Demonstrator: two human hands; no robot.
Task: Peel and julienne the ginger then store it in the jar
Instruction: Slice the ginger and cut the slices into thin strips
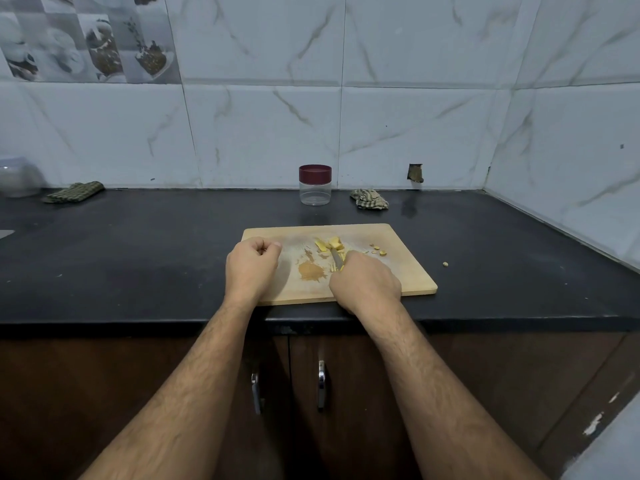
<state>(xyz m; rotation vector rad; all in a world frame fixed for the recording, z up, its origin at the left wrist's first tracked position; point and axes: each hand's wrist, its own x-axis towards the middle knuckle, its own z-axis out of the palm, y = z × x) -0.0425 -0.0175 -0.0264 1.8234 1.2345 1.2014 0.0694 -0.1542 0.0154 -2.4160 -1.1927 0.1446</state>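
Note:
A wooden cutting board (408, 271) lies on the black counter. Peeled yellow ginger pieces (330, 244) sit near its far middle, and a heap of brown peel scrapings (311, 271) lies nearer me. My right hand (363, 284) grips a small knife (336, 259), its blade pointing away toward the ginger. My left hand (251, 265) rests on the board's left end with fingers curled and nothing visible in them. A clear jar with a maroon lid (315, 185) stands closed by the wall, behind the board.
Small ginger offcuts (377, 251) lie at the board's right, one bit (445, 264) on the counter. A checked cloth (369, 199) sits right of the jar, another folded cloth (74, 192) and a clear container (19, 176) far left. Cabinet doors with handles (322, 384) are below.

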